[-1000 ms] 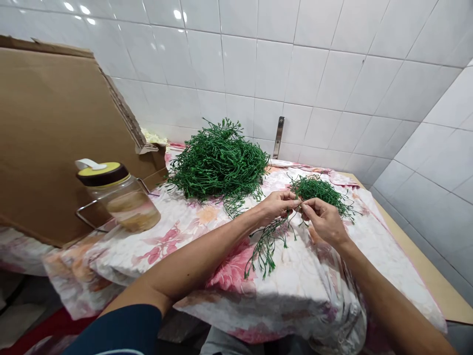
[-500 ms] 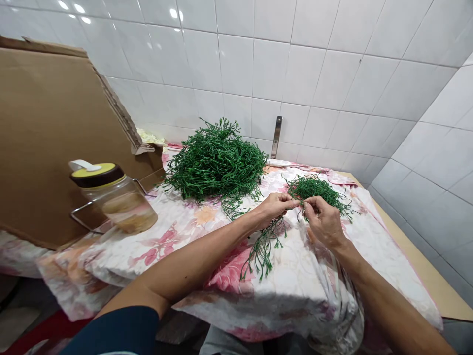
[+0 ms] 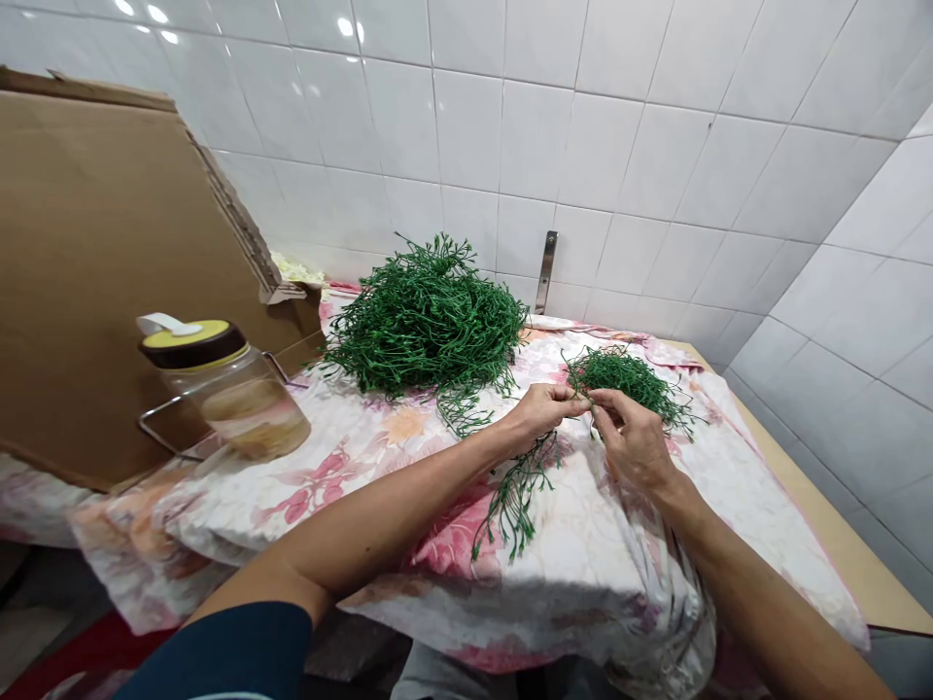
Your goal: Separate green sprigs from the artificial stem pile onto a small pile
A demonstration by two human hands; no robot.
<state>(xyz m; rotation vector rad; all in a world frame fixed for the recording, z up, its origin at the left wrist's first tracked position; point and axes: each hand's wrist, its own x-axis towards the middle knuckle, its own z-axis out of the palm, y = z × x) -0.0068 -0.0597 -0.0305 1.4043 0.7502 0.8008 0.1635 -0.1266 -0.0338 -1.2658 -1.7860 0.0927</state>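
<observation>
My left hand [image 3: 548, 408] is closed on a bunch of thin green artificial plant stems [image 3: 516, 501], whose small-tipped ends hang below it over the cloth. Fingertips of my right hand [image 3: 631, 433] are pinched together right against those of my left, at one end of the stems. What exactly lies between the right fingertips is too small to make out. Just behind my hands lies a smaller heap of the same green stems [image 3: 631, 379]. A much larger heap of green stems [image 3: 430, 321] sits farther back to the left, with a few strands trailing toward my left forearm.
A floral cloth [image 3: 292, 525] covers the table, leaving a bare board edge [image 3: 823, 506] at the right. To the left stand a lidded jar [image 3: 252, 408] with a wire handle and a large cardboard box [image 3: 109, 292]. White tiled wall [image 3: 539, 126] closes off the back.
The fingers of my right hand have shifted slightly left, closer to the left fingertips. The hanging stems have swayed a little; the heaps have not moved.
</observation>
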